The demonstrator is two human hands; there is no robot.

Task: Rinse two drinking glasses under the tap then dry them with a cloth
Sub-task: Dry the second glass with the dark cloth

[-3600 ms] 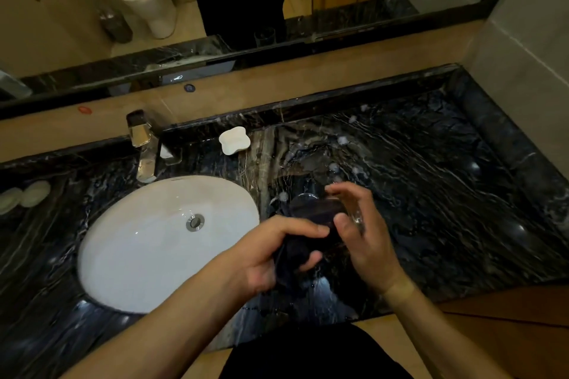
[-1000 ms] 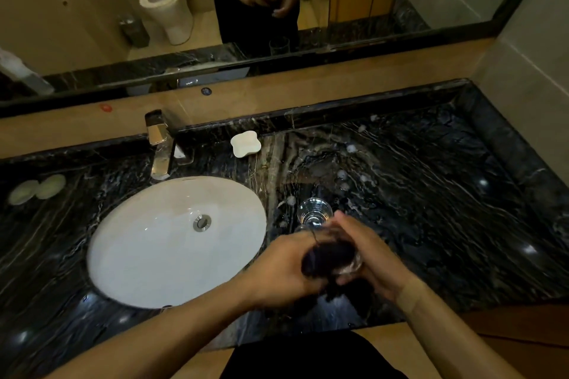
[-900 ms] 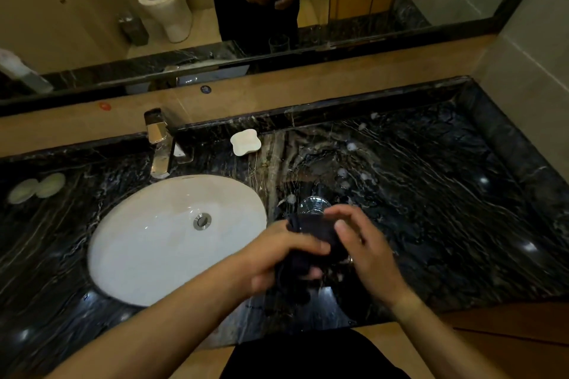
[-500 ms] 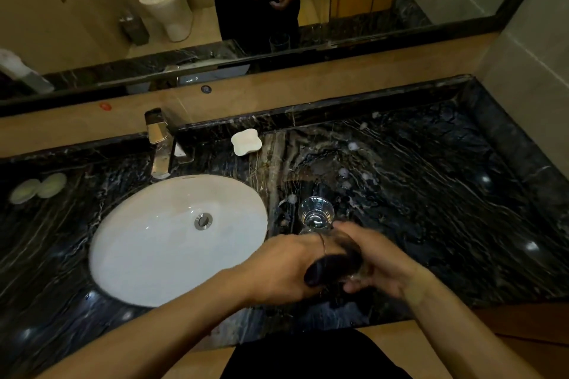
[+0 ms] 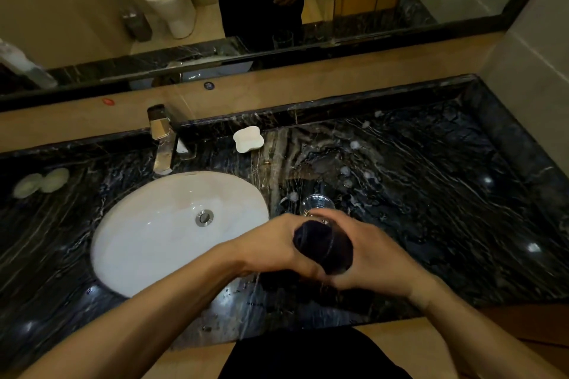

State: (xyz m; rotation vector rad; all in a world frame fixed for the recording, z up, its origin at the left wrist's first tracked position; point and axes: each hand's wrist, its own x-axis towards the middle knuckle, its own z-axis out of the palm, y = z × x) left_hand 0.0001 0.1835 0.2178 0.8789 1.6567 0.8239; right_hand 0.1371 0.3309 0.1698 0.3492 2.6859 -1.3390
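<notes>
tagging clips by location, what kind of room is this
Most likely a bathroom: a white basin set in a dark marble counter with a tap, and a wall mirror that reflects a toilet.

Held glass mostly hidden by cloth; forearms cut off below

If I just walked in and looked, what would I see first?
First you would notice two hands, the left hand and the right hand, close together near the front of the counter, gripping a dark cloth stuffed into a glass. Just behind them a second glass stands on the black marble counter. To the left, the big white sink shines under the tap.
</notes>
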